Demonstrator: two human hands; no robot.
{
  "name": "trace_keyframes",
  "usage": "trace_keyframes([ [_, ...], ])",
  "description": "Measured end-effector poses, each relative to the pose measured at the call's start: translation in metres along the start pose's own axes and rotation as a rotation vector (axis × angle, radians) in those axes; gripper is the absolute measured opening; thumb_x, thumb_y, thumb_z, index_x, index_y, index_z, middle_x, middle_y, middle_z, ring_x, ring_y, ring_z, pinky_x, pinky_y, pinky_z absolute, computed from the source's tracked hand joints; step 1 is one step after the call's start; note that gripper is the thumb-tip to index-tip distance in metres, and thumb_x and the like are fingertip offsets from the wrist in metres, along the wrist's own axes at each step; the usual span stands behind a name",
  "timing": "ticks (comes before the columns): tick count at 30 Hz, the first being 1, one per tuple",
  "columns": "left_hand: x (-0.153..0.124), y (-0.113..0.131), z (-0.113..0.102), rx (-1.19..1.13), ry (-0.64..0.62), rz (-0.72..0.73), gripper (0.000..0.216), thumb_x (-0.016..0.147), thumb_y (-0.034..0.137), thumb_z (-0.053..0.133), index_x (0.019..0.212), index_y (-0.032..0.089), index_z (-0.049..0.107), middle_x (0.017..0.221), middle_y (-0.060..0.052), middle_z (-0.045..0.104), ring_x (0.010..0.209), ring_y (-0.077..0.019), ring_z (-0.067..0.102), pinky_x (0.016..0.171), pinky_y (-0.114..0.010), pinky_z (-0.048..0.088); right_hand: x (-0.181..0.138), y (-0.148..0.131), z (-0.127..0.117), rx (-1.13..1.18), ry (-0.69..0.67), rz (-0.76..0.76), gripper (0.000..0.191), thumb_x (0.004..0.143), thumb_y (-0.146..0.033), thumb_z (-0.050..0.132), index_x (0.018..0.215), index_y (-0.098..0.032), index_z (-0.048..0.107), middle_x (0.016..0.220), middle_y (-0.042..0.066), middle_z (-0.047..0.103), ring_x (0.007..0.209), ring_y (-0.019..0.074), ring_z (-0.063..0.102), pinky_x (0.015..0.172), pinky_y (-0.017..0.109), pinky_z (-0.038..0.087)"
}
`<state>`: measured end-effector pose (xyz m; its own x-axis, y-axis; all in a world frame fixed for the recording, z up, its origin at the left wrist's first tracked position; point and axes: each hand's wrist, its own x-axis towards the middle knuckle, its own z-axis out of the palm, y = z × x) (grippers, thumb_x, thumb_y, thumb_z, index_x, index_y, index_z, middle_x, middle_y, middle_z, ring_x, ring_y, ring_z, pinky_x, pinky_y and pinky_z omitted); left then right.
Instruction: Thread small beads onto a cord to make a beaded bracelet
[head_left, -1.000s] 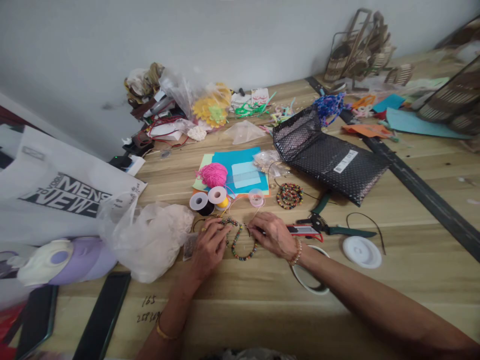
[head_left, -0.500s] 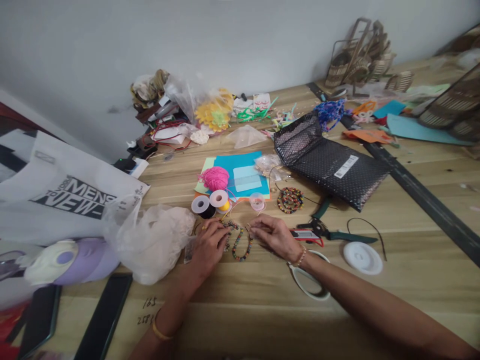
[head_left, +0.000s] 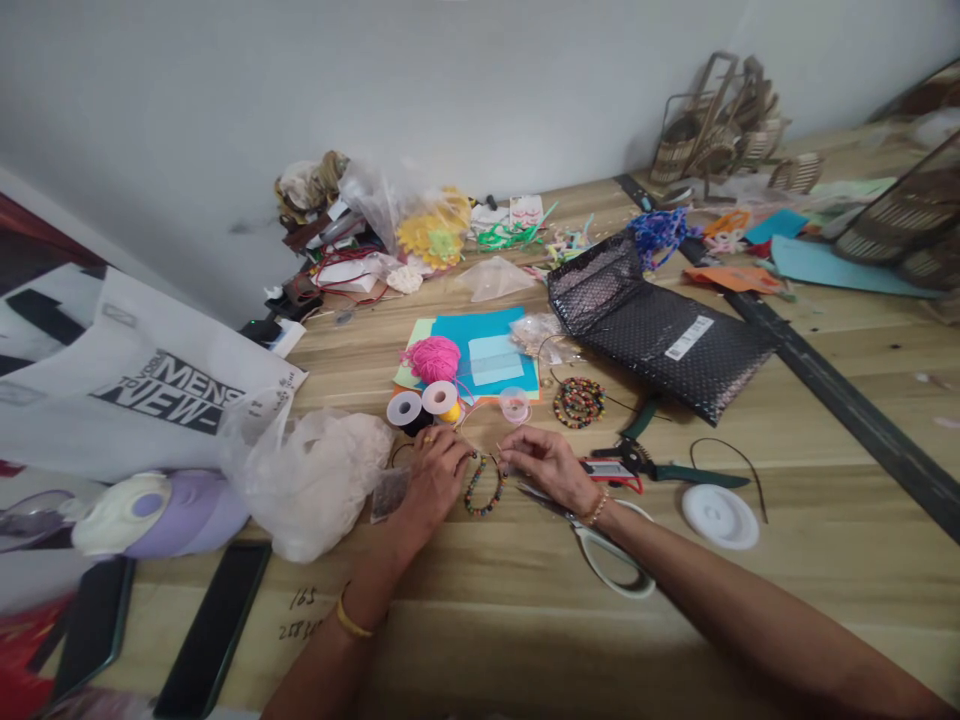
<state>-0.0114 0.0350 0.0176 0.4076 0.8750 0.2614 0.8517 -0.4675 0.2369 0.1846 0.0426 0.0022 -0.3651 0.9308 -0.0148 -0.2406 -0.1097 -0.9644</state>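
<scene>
A loop of small coloured beads (head_left: 484,488) lies on the wooden table (head_left: 525,620) between my hands. My left hand (head_left: 435,480) is closed, its fingers pinching the left end of the bead string. My right hand (head_left: 551,465) is closed too, pinching the right end of the string near its thin cord. White-handled scissors (head_left: 607,550) lie just under my right wrist. A coiled bead bracelet (head_left: 579,400) rests a little beyond my right hand.
Thread spools (head_left: 424,404), a pink yarn ball (head_left: 435,357) and blue paper (head_left: 487,352) sit behind my hands. Green pliers (head_left: 660,465), a white lid (head_left: 720,515) and a black mailer bag (head_left: 660,335) lie to the right. A plastic bag (head_left: 307,480), phones (head_left: 217,625) and a white tote (head_left: 142,400) crowd the left.
My hands drew closer together, so the bead loop has narrowed. The scissors under my right wrist show more. The view shifted slightly.
</scene>
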Motion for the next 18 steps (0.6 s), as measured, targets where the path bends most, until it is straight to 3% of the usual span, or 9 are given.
trace_keyframes([
  [7,-0.0006,-0.0017,0.0054,0.005,-0.023,0.03,0.014,0.084,0.013,0.054,0.082,0.019,0.067,0.088,-0.004,0.066,0.097,-0.0224,0.053,0.095,-0.045,0.036,0.0,0.0029,0.0003,-0.086,-0.001,-0.034,0.027,0.076,-0.042,0.066,0.079,-0.015,0.062,0.065,0.001,0.063,0.062,0.014,0.059,0.062,0.027,0.048],
  [18,-0.0047,-0.0027,0.0052,-0.043,-0.006,0.036,0.013,0.084,0.016,0.055,0.087,0.02,0.067,0.089,-0.005,0.066,0.097,-0.0224,0.054,0.093,-0.044,0.039,0.001,0.0065,0.0,-0.043,0.008,0.0,0.028,0.073,-0.041,0.07,0.081,-0.015,0.064,0.07,0.002,0.067,0.066,0.0151,0.062,0.066,0.028,0.05],
])
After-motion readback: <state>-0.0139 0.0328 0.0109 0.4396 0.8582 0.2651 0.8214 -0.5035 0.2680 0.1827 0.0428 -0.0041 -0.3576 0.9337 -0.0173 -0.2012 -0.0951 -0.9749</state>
